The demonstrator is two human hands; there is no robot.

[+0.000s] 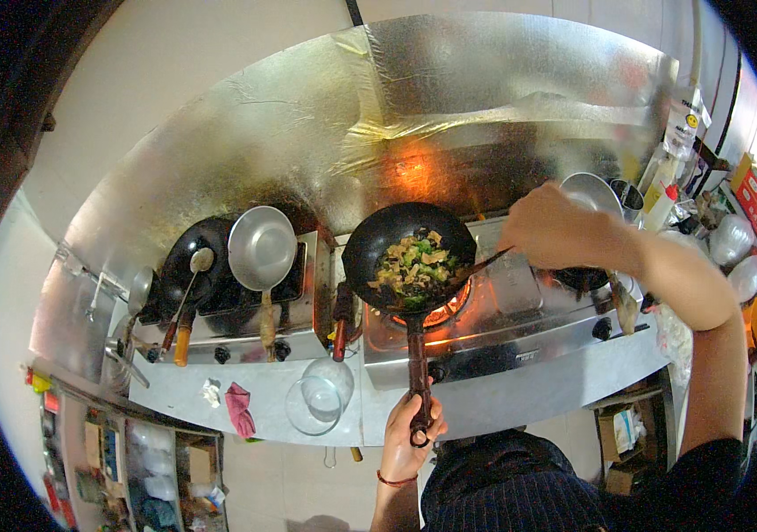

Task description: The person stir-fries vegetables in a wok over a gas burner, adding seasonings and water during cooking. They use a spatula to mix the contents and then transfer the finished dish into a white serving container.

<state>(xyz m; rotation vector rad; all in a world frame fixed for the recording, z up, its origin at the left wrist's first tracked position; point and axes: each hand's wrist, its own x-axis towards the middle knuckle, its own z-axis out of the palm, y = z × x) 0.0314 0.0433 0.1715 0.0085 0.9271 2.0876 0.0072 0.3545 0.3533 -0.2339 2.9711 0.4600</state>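
Note:
My left hand [411,422] is closed around the dark handle of a black wok [378,229], which is tilted over a gas burner with a glowing orange flame [441,312]. In the wok lie green vegetable pieces, black pieces and light brown slices [418,263]. To the right of the wok, my right hand [541,229] is slightly blurred and grips a thin dark utensil [488,261] that slants down to the wok's right rim. The utensil's working end is hard to make out among the food.
Left of the wok, an aluminium pan [262,246], a second black wok [182,256] and a ladle [201,261] rest on another stove. A glass bowl [314,405] and a pink cloth [239,409] lie on the front counter. Another pan [590,193] stands behind my right hand.

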